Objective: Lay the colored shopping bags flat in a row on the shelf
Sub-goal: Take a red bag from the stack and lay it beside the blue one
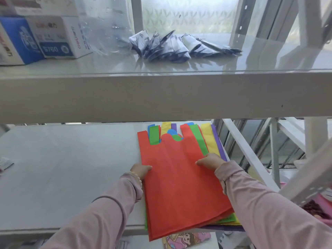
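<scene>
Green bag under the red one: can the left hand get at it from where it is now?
Probably not directly. The red bag covers nearly all of the green bag, and the left hand grips the red bag's left edge; only green slivers show there.

The red bag (181,186) looks like matt non-woven cloth, lying on a smooth, faintly glossy shelf (62,168).
</scene>
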